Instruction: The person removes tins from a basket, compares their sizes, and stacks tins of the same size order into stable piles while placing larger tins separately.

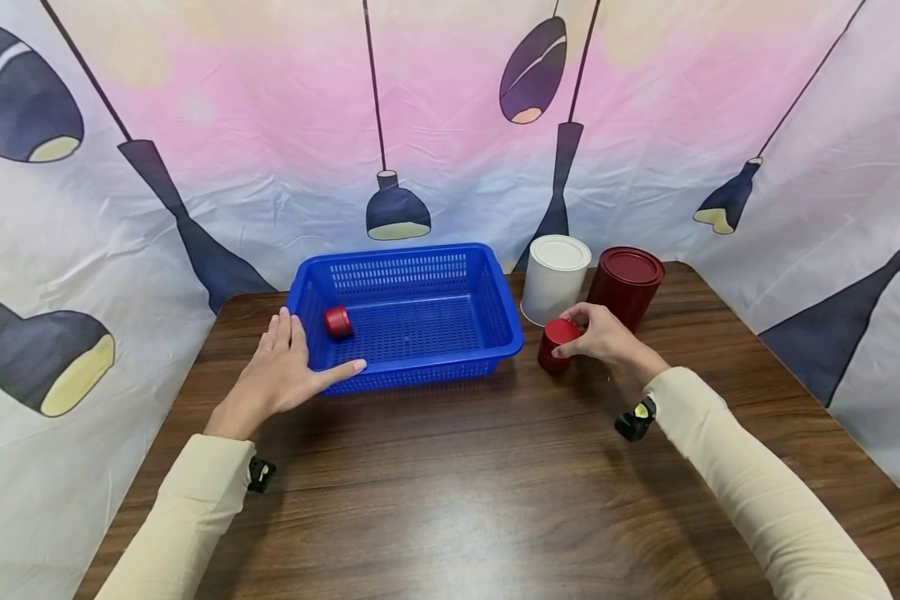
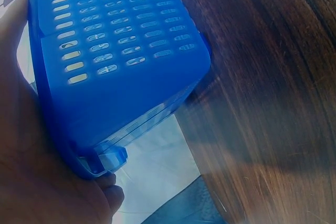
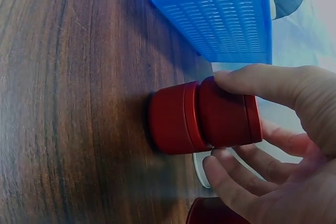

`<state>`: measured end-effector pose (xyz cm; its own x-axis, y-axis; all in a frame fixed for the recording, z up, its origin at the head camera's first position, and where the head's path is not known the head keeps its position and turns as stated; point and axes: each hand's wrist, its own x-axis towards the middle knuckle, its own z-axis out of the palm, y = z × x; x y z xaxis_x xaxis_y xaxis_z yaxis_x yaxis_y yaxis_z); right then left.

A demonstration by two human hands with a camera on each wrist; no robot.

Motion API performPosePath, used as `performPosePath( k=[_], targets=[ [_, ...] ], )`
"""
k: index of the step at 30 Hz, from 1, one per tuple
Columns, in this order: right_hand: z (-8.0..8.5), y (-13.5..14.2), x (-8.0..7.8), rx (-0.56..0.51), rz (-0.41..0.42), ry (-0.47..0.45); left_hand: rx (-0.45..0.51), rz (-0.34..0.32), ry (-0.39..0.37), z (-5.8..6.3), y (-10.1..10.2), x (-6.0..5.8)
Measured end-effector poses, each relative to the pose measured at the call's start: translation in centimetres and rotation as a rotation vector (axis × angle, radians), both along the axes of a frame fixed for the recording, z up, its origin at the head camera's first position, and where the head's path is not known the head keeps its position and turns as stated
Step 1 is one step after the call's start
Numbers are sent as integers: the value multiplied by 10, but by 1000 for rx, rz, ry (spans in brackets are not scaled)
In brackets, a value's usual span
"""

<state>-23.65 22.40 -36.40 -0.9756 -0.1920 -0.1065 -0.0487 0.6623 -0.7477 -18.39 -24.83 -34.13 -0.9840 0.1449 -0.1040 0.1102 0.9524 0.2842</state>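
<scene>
My left hand (image 1: 281, 367) rests on the near left corner of a blue plastic basket (image 1: 412, 364), thumb along the front rim and fingers straight along the left side. Inside the basket, a small red tin (image 1: 338, 322) lies on its side at the left. To the right of the basket, my right hand (image 1: 603, 337) pinches a small red tin (image 3: 228, 114) between thumb and fingers. This tin sits over a second red tin (image 3: 173, 120) standing on the table, and a thin gap shows between them in the right wrist view.
A large white can (image 1: 555, 279) and a large dark red can (image 1: 626, 287) stand behind my right hand. The wooden table (image 1: 435, 483) ends at a hanging cloth (image 1: 285, 167) printed with lamps.
</scene>
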Motion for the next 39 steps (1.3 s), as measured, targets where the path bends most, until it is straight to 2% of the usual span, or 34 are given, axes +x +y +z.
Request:
performPosePath(
  k=[7,19,28,39],
  targets=[
    [6,1,2,13,20,20,0,2,-1,-1,-1,1],
    [34,-12,5,5,43,49,1,0,1,-1,-2,1],
    [53,-30,5,-23,86,73,1,8,-2,-2,-2,1],
    [70,-71,1,-39,194,135,17,7,8,-1,-1,2]
  ],
)
